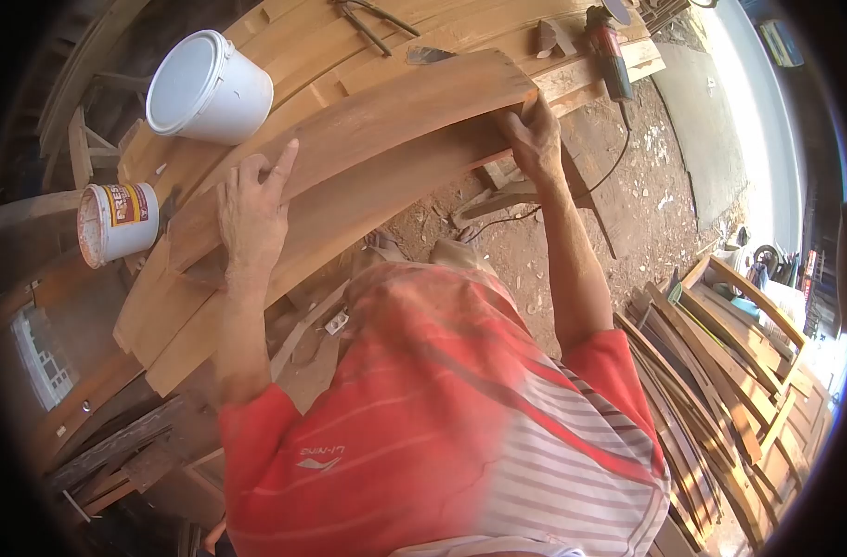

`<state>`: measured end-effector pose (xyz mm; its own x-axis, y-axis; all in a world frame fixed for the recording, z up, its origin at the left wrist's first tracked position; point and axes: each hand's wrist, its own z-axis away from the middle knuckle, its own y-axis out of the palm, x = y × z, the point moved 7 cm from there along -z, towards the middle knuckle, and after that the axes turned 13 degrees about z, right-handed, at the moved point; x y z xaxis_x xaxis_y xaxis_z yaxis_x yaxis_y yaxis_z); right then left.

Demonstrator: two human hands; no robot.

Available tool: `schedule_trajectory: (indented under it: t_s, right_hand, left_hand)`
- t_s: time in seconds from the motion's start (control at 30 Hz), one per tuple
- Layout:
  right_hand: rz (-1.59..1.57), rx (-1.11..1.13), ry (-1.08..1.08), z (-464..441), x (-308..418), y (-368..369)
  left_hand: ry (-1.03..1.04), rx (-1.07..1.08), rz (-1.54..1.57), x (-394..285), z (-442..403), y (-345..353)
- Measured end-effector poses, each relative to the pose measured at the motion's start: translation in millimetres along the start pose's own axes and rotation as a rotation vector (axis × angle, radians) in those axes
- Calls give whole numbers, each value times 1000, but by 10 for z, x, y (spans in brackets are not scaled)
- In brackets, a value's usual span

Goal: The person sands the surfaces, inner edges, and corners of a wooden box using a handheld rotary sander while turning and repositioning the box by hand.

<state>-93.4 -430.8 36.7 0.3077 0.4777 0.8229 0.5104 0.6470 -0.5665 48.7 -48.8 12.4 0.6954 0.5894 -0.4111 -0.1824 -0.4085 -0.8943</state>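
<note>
A long, slightly curved wooden board (395, 107) lies at a slant across the bench in front of me. Under its near edge a second brown wooden face (377, 195) shows; whether the two are joined I cannot tell. My right hand (535, 139) grips the board's right end, thumb on the near side and the other fingers mostly hidden. Toward the left end, my left hand (256, 209) holds the board, with the fingers bent over its far side and one digit stretched out along the face.
Planks form the bench top (293, 46). On it are a white lidded bucket (224, 88), a smaller labelled tub (122, 223), a red angle grinder (609, 56) with its cord, folded sandpaper (555, 39) and a metal clamp-like tool (372, 23). Stacked timber (711, 371) stands at right.
</note>
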Motion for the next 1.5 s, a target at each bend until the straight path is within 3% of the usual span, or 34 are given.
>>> schedule_trajectory:
  t_s: [0.07,0.1,0.17,0.2,0.3,0.33,0.4,0.43,0.5,0.57,0.67,0.73,0.8,0.93,0.97,1.0,1.07,1.17,1.3,1.43,1.47,1.5]
  right_hand:
    - [253,-98,-101,-96,44,116]
    - [72,-12,38,471,-277,701]
    - [93,112,151,384,-232,707]
    - [136,136,72,381,-282,783]
    - [222,316,-88,450,-126,249]
    - [251,491,1,379,-228,86]
    - [163,336,38,118,-857,-139]
    - [229,135,0,-86,-1008,-406]
    - [435,-284,22,-522,-1381,-850]
    - [731,-490,-9,-970,-1708,-1135]
    - [891,-411,42,-1359,-1820,-1262]
    - [748,-17,289,-1576,-2047,-1125]
    - [830,-13,239,-1696,-2068,-1108]
    - [573,-80,152,-1695,-2271,-1241]
    - [462,-185,108,-1409,-2150,-1254]
    - [365,-187,115,-1259,-2312,-1282]
    - [97,-190,195,-361,-1585,-1340]
    - [-476,-119,147,583,-1392,-1160]
    - [-675,-39,220,1550,-1257,-733]
    - [-692,96,245,2147,-961,-234]
    - [-683,84,254,2311,-851,-133]
    - [-696,91,261,2415,-741,3]
  left_hand:
    - [-53,-54,-29,170,15,73]
    - [-96,119,-208,61,581,-469]
    - [-213,13,-302,151,550,-492]
    - [-202,19,-333,121,573,-541]
    - [-206,-98,-347,-210,758,-396]
    - [-202,-109,-341,-255,814,-317]
    - [-194,-124,-350,-271,875,-267]
    - [-197,-139,-360,-262,897,-249]
    - [-211,-155,-369,-246,889,-221]
    - [-211,-172,-342,-258,828,-221]
    - [-231,-187,-358,-277,833,-205]
    - [-237,-199,-350,-266,814,-213]
    - [-272,-206,-345,-246,835,-236]
    - [-255,-196,-353,-188,842,-233]
    - [-269,-171,-360,-133,835,-227]
    - [-295,-175,-362,-114,818,-220]
    - [-269,-191,-351,-182,831,-231]
    - [-263,-207,-316,-192,824,-187]
    - [-283,-147,-314,-235,805,-116]
    - [75,-314,30,-1118,1007,-214]
    - [120,-224,182,-1368,1124,-81]
    - [38,-29,465,-1572,1234,159]
